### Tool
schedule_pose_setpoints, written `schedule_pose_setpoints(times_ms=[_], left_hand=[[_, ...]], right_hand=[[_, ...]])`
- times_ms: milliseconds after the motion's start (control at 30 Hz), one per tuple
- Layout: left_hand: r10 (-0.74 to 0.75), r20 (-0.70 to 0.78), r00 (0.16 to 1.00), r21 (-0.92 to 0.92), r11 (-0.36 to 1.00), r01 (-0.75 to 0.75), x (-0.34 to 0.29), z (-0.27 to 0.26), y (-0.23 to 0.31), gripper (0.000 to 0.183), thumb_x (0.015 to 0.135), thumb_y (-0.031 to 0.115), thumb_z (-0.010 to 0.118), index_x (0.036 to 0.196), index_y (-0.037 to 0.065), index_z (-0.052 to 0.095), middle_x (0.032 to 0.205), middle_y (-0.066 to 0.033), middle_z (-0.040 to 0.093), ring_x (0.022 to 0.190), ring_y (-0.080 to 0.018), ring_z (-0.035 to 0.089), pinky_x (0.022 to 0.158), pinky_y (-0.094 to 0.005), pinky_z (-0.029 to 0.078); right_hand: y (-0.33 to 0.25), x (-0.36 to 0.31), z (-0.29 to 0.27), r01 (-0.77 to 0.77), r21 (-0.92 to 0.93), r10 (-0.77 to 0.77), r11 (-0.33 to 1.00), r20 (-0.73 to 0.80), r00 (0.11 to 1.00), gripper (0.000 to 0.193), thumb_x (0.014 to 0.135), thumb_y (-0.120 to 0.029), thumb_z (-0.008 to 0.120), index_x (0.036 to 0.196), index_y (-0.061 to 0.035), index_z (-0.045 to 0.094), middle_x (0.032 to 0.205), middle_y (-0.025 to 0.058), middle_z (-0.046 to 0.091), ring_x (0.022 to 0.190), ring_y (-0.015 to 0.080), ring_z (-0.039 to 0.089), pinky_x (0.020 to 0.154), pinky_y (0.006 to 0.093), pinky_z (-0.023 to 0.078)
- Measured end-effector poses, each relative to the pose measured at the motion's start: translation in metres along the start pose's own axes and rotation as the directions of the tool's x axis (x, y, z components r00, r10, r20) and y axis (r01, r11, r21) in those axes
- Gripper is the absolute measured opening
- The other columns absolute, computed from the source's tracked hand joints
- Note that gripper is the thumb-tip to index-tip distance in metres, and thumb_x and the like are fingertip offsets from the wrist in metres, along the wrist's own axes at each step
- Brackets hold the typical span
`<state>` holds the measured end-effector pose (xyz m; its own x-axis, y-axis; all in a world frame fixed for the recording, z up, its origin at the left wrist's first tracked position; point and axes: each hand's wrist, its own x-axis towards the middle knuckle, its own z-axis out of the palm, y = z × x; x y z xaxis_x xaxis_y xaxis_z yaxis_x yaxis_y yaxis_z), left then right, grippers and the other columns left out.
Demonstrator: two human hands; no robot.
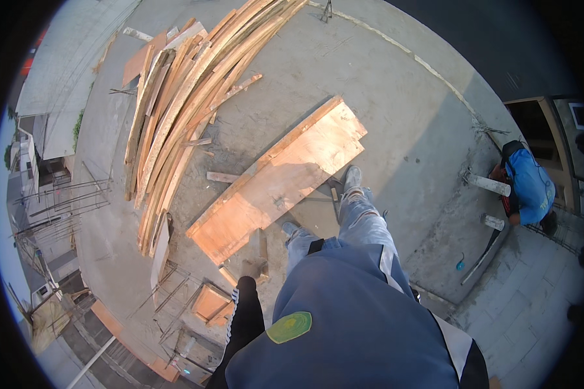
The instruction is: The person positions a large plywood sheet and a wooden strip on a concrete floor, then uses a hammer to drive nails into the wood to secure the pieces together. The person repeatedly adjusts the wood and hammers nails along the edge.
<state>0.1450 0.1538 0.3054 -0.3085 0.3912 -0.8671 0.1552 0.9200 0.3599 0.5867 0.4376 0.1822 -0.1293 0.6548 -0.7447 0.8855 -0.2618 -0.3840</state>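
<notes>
My left arm, in a black sleeve with white stripes [239, 318], comes up from the lower edge. It ends in a dark rounded shape beside a short strip of wood [228, 277]; the fingers cannot be made out. My right hand is out of sight. Just ahead of my feet lies a long plywood panel [282, 185] with a timber batten along its far edge and a notched right end. My right shoe [353, 177] is close to the panel's near edge, and my left shoe [291, 228] stands near it too.
Long timber planks [201, 97] lie heaped at the far left on the concrete slab [396, 110]. Rebar [65, 194] sticks out past the left edge. At right, a person in a blue top [529, 185] crouches by white pipe stubs [490, 184]. A plywood box [212, 303] sits lower left.
</notes>
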Motion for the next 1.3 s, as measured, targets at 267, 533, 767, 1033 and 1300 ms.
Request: schedule_pose_setpoints(times_ms=[267, 533, 767, 1033, 1300], left_hand=[[0.080, -0.300, 0.951, 0.298, 0.955, 0.013, 0.028, 0.029, 0.136, 0.062, 0.077, 0.034, 0.090, 0.106, -0.011, 0.059, 0.093, -0.0154, 0.073, 0.081, -0.0177, 0.071, 0.067, -0.0348, 0.056], [-0.065, -0.242, 0.968, 0.327, 0.934, 0.144, 0.094, 0.022, 0.256, 0.084, 0.068, 0.049, 0.091, 0.118, -0.010, 0.059, 0.110, -0.0224, 0.075, 0.098, -0.0302, 0.075, 0.083, -0.0400, 0.058], [0.083, 0.055, 0.995, 0.505, 0.857, -0.099, 0.263, -0.068, 0.424, 0.030, 0.081, 0.029, 0.083, 0.090, 0.000, 0.078, 0.081, -0.0039, 0.074, 0.078, -0.0137, 0.069, 0.068, -0.0364, 0.053], [0.285, 0.123, 0.951, 0.691, 0.662, -0.288, 0.391, -0.133, 0.733, 0.056, 0.079, 0.031, 0.088, 0.111, -0.008, 0.063, 0.099, -0.0181, 0.075, 0.085, -0.0233, 0.073, 0.076, -0.0394, 0.059], [0.352, 0.467, 0.811, 0.833, 0.132, -0.537, 0.398, -0.019, 0.914, 0.067, 0.073, 0.041, 0.089, 0.113, -0.004, 0.061, 0.111, -0.0244, 0.073, 0.104, -0.0396, 0.072, 0.089, -0.0455, 0.057]], right_hand=[[0.213, -0.138, -0.050, -0.280, 0.086, 0.280, 0.956, 0.010, 0.960, 0.028, 0.091, -0.030, 0.065, 0.093, -0.0031, 0.072, 0.084, 0.0172, 0.072, 0.079, 0.0326, 0.069, 0.074, 0.0448, 0.055], [0.216, -0.166, -0.089, -0.415, 0.238, 0.439, 0.878, -0.057, 0.897, 0.027, 0.089, -0.028, 0.068, 0.088, -0.0017, 0.071, 0.078, 0.0156, 0.071, 0.071, 0.0310, 0.069, 0.069, 0.0439, 0.055], [0.045, -0.083, -0.119, -0.424, 0.793, 0.625, 0.437, 0.071, 0.777, 0.021, 0.089, -0.025, 0.071, 0.084, -0.0050, 0.066, 0.068, 0.0100, 0.064, 0.058, 0.0256, 0.061, 0.056, 0.0411, 0.046], [-0.205, -0.020, -0.176, -0.395, 0.794, 0.727, -0.462, 0.595, 0.343, 0.024, 0.091, -0.024, 0.077, 0.083, -0.0130, 0.058, 0.058, 0.0019, 0.052, 0.041, 0.0176, 0.047, 0.038, 0.0359, 0.032], [-0.331, 0.016, -0.174, -0.253, 0.858, 0.765, -0.447, 0.513, 0.389, 0.008, 0.091, -0.017, 0.069, 0.089, -0.0101, 0.068, 0.060, -0.0022, 0.052, 0.043, 0.0107, 0.046, 0.040, 0.0293, 0.034]])
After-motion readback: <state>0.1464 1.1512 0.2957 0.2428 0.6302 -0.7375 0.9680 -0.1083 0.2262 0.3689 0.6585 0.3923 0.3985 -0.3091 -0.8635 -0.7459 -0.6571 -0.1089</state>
